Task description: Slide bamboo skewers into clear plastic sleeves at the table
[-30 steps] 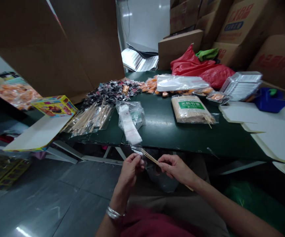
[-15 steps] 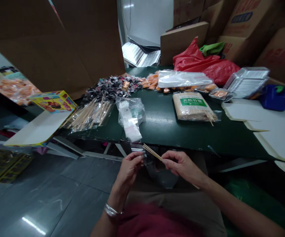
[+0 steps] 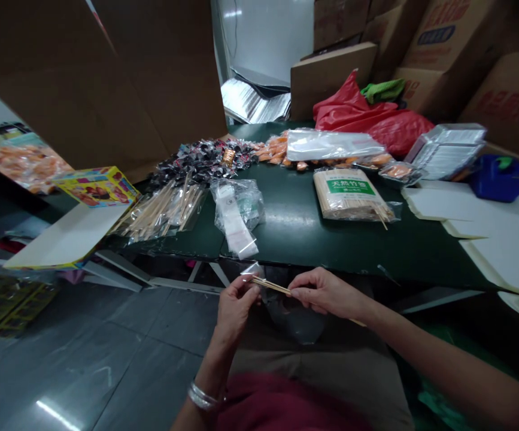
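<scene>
My right hand (image 3: 326,292) is closed on a few thin wooden sticks (image 3: 272,286) that point left. The stick tips reach my left hand (image 3: 237,299), whose thumb and fingers pinch a small clear plastic bag (image 3: 254,269) at the table's front edge. Whether the tips are inside the bag is hard to tell. Behind, on the green table (image 3: 290,239), lie a strip of white and clear bags (image 3: 236,221), bagged sticks (image 3: 164,206) to the left and a pack of sticks with a green label (image 3: 349,194) to the right.
Black wrapped packets (image 3: 196,158), orange packets (image 3: 275,148), clear bags (image 3: 335,145) and a red bag (image 3: 353,108) line the back. A yellow box (image 3: 100,187) stands left, a blue container (image 3: 499,178) right. Cartons (image 3: 439,54) are stacked behind.
The sticks have moved left and lie flatter, their tips now at my left hand's fingers. My right hand has shifted slightly left and up.
</scene>
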A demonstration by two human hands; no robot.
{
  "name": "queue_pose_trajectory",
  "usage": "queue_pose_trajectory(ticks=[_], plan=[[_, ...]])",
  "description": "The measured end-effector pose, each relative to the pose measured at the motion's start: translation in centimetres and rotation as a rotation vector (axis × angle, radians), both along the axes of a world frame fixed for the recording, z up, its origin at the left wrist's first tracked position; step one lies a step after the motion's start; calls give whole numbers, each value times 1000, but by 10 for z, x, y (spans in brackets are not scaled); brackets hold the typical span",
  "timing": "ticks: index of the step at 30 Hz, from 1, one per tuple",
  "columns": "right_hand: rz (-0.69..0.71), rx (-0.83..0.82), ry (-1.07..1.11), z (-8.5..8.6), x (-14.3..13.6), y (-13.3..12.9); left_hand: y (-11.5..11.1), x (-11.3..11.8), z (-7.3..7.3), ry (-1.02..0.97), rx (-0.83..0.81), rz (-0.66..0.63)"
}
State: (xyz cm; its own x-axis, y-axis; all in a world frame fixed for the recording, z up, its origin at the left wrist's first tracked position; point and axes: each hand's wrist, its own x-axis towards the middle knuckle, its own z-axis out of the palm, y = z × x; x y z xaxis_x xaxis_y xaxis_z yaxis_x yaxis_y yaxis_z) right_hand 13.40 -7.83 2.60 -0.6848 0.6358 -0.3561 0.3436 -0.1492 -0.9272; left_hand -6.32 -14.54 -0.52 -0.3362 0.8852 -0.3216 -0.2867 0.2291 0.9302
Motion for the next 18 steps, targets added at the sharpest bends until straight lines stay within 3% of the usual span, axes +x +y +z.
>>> queue_pose_trajectory(ticks=[8,12,18], plan=[[-222,111,78,-23,-33,-20,-1,13,-3,-134,-36,25],[-319,-52,208,-37,-50,-39,-3,9,-2,-129,-29,49],[-486,-236,331,-48,-54,-64,-7,5,-9,33,-18,24]])
